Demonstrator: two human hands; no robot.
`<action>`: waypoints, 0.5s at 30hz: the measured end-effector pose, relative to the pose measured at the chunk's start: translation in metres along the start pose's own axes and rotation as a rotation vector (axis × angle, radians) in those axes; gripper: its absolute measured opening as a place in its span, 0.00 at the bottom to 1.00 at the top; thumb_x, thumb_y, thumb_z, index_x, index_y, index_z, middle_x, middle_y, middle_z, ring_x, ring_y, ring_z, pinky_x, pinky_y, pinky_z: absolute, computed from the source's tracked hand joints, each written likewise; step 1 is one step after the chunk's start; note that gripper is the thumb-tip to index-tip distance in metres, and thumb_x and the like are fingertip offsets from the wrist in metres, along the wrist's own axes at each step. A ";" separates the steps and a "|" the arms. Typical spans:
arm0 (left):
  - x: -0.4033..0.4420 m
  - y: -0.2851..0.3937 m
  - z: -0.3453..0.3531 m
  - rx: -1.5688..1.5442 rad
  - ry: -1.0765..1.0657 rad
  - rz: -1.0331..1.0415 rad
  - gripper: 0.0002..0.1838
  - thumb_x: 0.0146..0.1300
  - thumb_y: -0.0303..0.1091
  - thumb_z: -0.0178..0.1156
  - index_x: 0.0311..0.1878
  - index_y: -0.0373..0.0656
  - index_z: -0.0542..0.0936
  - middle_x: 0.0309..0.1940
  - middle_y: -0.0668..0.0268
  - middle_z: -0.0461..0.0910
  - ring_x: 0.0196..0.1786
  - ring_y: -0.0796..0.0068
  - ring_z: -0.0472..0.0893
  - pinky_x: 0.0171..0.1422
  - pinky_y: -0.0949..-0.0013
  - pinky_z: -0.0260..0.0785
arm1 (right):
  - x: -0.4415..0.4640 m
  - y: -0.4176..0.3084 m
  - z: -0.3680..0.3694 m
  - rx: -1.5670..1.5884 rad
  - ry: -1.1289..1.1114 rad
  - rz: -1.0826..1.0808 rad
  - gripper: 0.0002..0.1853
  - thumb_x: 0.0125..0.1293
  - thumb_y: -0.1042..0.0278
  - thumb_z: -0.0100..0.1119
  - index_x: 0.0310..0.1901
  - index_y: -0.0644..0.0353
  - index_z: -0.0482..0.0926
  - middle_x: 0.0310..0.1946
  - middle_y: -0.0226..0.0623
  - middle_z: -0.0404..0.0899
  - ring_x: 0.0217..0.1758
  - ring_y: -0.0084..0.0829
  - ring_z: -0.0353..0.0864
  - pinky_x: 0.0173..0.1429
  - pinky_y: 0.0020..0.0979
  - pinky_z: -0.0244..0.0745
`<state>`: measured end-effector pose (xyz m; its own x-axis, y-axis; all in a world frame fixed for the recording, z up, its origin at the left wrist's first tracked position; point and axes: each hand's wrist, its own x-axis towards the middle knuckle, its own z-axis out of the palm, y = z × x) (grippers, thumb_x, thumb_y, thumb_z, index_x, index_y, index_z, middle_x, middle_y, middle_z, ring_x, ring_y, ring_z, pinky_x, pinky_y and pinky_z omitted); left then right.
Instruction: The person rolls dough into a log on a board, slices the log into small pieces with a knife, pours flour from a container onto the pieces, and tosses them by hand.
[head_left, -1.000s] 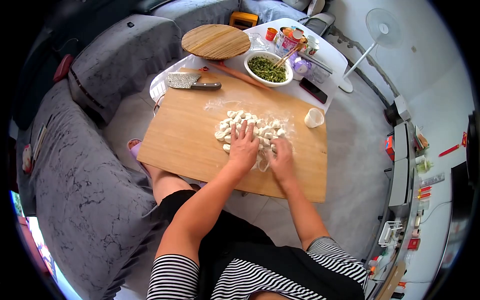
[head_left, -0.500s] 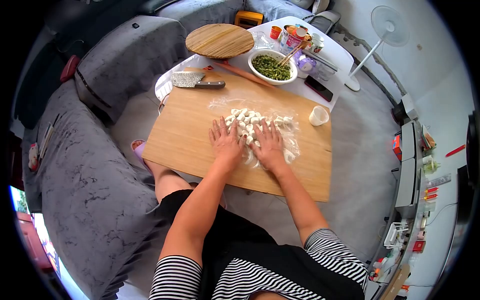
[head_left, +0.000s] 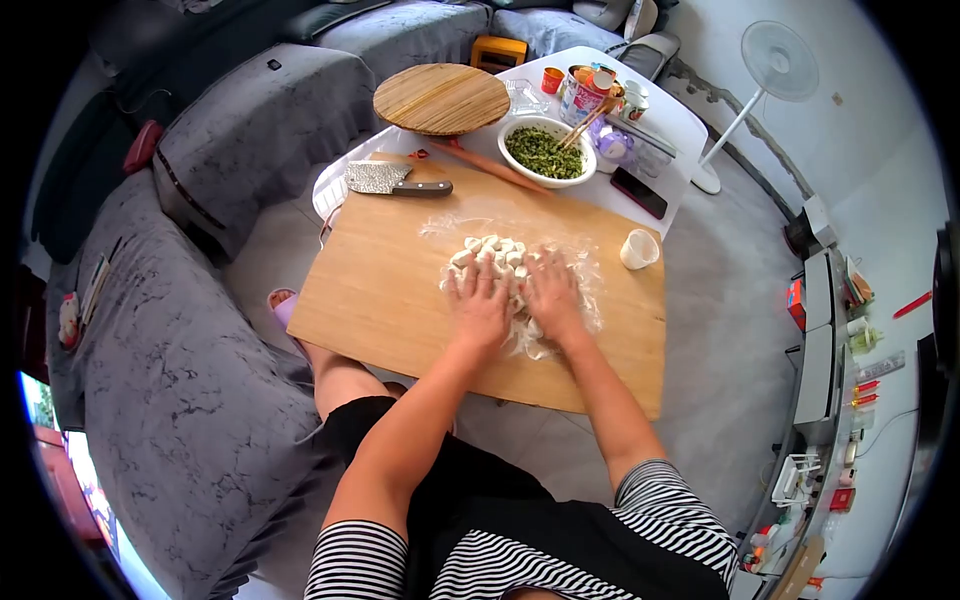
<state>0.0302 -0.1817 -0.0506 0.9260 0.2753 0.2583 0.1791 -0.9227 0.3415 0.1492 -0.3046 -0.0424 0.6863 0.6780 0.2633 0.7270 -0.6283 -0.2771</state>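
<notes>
Small white dough pieces [head_left: 494,247] lie in a floury heap on the wooden board [head_left: 370,270]. My left hand [head_left: 482,308] rests over the near left side of the heap, fingers stretched out and palm down. On the right side of the heap, my right hand [head_left: 552,296] also lies palm down with its fingers extended. Both hands touch the dough and hide part of it. Loose flour [head_left: 590,262] spreads around the pieces.
A cleaver [head_left: 385,180] lies at the board's far left, and a rolling pin [head_left: 490,165] along its far edge. A translucent cup [head_left: 639,249] stands at right. Beyond are a bowl of chopped green filling [head_left: 550,151], a phone [head_left: 638,192] and a round woven lid [head_left: 441,98].
My left hand has shifted right and my right hand slightly right, both over the dough. The dough pieces have moved closer together. The whole view has tilted a little.
</notes>
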 end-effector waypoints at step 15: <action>0.001 -0.002 0.008 0.024 0.120 -0.005 0.28 0.71 0.50 0.49 0.71 0.50 0.70 0.78 0.52 0.52 0.81 0.46 0.46 0.80 0.37 0.32 | 0.012 -0.006 -0.003 0.115 -0.112 -0.048 0.29 0.74 0.48 0.46 0.74 0.44 0.62 0.79 0.39 0.49 0.82 0.48 0.43 0.79 0.59 0.38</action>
<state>0.0335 -0.1811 -0.0580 0.8790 0.3092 0.3630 0.1930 -0.9268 0.3221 0.1531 -0.2940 -0.0348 0.6393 0.7487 0.1756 0.7471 -0.5506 -0.3724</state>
